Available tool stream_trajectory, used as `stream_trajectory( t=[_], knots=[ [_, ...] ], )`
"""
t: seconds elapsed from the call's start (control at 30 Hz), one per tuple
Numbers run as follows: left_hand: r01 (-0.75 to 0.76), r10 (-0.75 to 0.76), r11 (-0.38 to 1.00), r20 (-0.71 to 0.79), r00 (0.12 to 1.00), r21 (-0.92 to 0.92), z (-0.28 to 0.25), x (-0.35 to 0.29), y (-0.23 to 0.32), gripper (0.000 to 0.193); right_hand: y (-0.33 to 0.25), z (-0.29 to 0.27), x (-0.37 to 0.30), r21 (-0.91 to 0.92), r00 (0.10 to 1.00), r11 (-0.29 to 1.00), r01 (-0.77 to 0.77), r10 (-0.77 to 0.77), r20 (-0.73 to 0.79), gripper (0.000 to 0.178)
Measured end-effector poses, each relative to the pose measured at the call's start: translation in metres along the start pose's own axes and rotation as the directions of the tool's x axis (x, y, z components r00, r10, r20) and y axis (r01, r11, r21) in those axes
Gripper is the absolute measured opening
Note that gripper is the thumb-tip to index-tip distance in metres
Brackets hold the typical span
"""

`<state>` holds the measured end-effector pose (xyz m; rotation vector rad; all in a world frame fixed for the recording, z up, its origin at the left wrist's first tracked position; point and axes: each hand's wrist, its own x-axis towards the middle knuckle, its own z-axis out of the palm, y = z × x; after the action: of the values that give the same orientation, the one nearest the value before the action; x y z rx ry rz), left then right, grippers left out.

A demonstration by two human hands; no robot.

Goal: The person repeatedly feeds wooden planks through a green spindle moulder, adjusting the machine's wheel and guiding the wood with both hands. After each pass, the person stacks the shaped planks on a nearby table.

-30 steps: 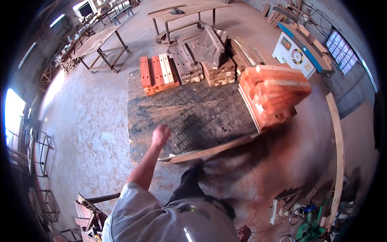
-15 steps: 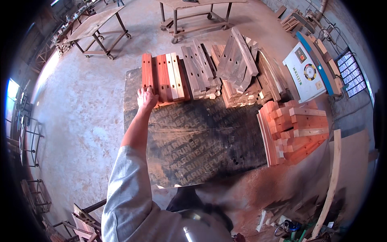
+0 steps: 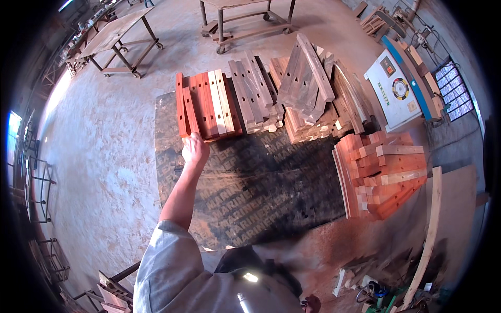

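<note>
The left hand [image 3: 195, 151] is closed, as far as the view shows, around the near end of a red mortised rail [image 3: 190, 110], which stretches away beyond the fingers along the left side of the pile. Half a second ago this rail lay in line with its neighbours; now it slants, its far end drawn back toward the hand. It therefore seems to have come loose from the pile, steered from one end only. Just left of it lies another red rail [image 3: 180, 104]; beyond the hand to the right, a pale rail [image 3: 226, 107] sits among red ones. Farther right is a grey-brown mortised stack [image 3: 250, 86], and nearer the body, bare dark plywood [image 3: 261, 188]. The right hand [image 3: 312, 304] hangs low beside the body; I cannot tell whether its fingers are open or closed.
</note>
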<state>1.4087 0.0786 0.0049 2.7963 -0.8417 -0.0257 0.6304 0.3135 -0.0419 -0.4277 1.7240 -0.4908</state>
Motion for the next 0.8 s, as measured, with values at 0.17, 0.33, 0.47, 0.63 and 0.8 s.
stream_trajectory(
  t=[0.17,0.33,0.47,0.63,0.8],
  knots=[
    [0.458,-0.064,0.397,0.474,0.878,-0.796,-0.015,-0.003,-0.004,0.039,-0.026,0.028,-0.007,-0.095,0.968,0.993,-0.073,0.048,-0.247,0.020],
    [0.507,0.254,-0.313,0.443,0.860,-0.804,-0.041,-0.083,0.026,0.039,-0.018,-0.003,0.002,-0.004,0.990,0.999,-0.046,0.045,-0.136,0.020],
    [0.513,0.421,-0.291,0.374,0.826,-0.807,-0.083,-0.173,0.099,0.035,-0.007,-0.021,0.000,0.104,0.989,0.993,-0.055,0.068,-0.128,0.011],
    [0.546,0.409,-0.434,0.383,0.828,-0.717,-0.106,-0.215,0.206,0.041,0.033,-0.076,0.010,0.166,0.992,0.986,-0.008,0.029,-0.123,0.019],
    [0.609,0.540,-0.241,0.417,0.731,-0.755,-0.095,-0.356,0.278,0.024,0.089,-0.155,-0.036,0.346,0.950,0.938,-0.019,0.124,-0.285,0.017]
  ],
)
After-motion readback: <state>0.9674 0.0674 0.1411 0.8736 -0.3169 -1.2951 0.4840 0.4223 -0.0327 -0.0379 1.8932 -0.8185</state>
